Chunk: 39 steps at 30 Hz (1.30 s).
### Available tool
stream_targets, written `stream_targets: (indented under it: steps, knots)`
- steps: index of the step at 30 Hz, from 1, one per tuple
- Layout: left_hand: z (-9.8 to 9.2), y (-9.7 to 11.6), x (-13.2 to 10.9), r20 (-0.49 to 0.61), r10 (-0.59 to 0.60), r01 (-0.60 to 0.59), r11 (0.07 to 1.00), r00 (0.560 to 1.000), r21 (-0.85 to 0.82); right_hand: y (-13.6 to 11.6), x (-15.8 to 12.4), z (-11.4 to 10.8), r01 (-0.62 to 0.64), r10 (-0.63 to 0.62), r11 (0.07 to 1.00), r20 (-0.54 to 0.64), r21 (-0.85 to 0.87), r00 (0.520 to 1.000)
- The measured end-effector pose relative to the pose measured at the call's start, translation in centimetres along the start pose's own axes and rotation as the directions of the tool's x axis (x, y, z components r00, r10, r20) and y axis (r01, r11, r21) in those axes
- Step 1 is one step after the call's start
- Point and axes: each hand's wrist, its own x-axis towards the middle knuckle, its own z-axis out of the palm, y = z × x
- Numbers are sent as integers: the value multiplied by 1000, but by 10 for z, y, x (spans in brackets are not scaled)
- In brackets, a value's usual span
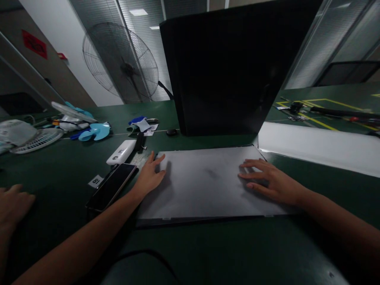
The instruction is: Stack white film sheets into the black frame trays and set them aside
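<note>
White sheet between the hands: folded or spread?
Spread: the white sheet lies flat, far and near edges in view, no fold showing.

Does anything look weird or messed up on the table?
Yes: between the left hand and right hand, the otherwise plain white panel has a dark smudge near its middle; dirt or shadow, I can't tell. Over to the left, a light-blue fan blade looks loose beside jumbled white parts.

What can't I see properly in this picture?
In the head view:
Flat white panel, part behind the right hand: hidden by that hand.
Another person's hand: cut off by the left edge.
Black panel, upper right corner: cut off by the top edge.
Red sign, its writing: blurred.
</note>
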Motion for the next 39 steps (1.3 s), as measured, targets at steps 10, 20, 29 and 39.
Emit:
stream_targets:
  steps: [10, 20, 29, 39]
  knots:
    - [0, 16, -10, 27, 204, -204, 951, 979, 233, 77, -10, -4, -141, 109, 971, -166, -193, 980]
    - [1, 17, -13, -4, 140, -133, 950, 990, 281, 159, -36, -19, -723, 671, 671, -282, -162, 686]
    - [0, 14, -12, 10, 161, -159, 962, 987, 222, 129, -34, -33, -746, 678, 631, -318, -210, 663]
    - [0, 19, -14, -3, 173, -168, 964, 985, 206, 67, -21, -28, -747, 619, 663, -523, -52, 586]
